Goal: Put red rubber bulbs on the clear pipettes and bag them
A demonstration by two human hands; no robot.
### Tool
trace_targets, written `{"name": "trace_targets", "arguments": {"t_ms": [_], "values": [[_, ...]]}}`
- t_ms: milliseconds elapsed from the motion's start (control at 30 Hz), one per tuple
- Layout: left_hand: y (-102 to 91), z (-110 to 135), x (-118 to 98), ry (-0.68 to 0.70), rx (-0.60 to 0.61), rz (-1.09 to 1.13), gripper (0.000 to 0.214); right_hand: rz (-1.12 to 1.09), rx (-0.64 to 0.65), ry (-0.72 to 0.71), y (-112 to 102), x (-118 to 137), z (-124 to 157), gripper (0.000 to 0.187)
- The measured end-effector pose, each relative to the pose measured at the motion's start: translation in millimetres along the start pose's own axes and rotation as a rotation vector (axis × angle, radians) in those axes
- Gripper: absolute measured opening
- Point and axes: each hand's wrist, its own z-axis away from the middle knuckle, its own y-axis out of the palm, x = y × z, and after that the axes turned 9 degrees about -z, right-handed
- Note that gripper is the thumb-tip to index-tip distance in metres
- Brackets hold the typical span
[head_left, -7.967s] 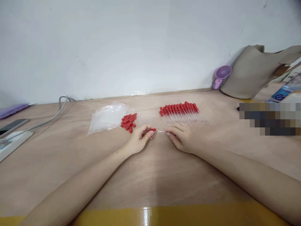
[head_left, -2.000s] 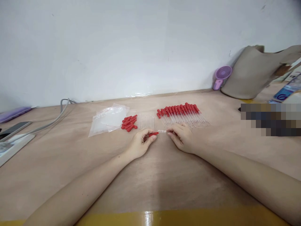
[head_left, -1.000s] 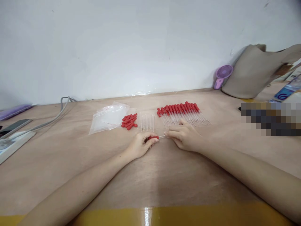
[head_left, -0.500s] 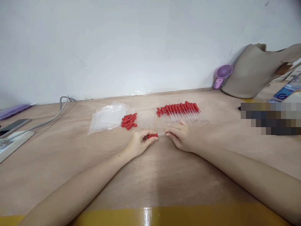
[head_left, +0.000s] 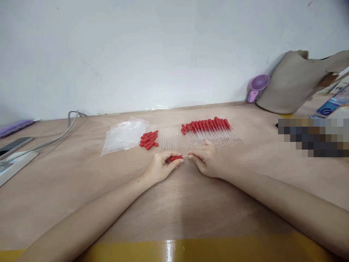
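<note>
My left hand (head_left: pixel 161 166) pinches a red rubber bulb (head_left: pixel 176 158) just above the wooden table (head_left: pixel 174 203). My right hand (head_left: pixel 208 161) grips a thin clear glass tube (head_left: pixel 185 157) whose end meets the bulb. The two hands sit close together at the table's middle. Behind them lie a small heap of loose red bulbs (head_left: pixel 148 140), a row of bare clear tubes (head_left: pixel 168 140), and a long row of droppers with red bulbs fitted (head_left: pixel 209 130).
Clear plastic bags (head_left: pixel 124 137) lie left of the bulbs. A grey cable (head_left: pixel 61 136), a phone (head_left: pixel 15 144) and a purple item sit far left. A small purple fan (head_left: pixel 256 86) and a beige bag (head_left: pixel 297 83) stand at the back right.
My right hand has slid left toward my left hand, and less clear tube shows between them than one second ago. The heaps and rows on the table have not moved.
</note>
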Motion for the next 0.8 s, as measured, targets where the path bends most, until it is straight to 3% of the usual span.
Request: {"name": "trace_targets", "arguments": {"t_ms": [333,500,600,800], "values": [[-2.4,-4.3,2.7,0.049,0.022,-0.078,0.026,0.009,0.114,0.086,-0.5,1.5,-5.8,0.029],[-6.2,-8.2,5.2,0.222,-0.019,-0.286,0.02,0.02,0.149,0.102,-2.6,0.8,-7.3,0.028],[-6.7,-5.9,3.6,0.283,-0.073,-0.342,0.017,-0.035,0.158,0.147,-2.4,3.7,-7.4,0.027],[-6.4,-1.0,-0.3,0.304,-0.07,-0.316,0.015,-0.184,0.183,0.227,-3.0,6.9,-7.1,0.024]]}}
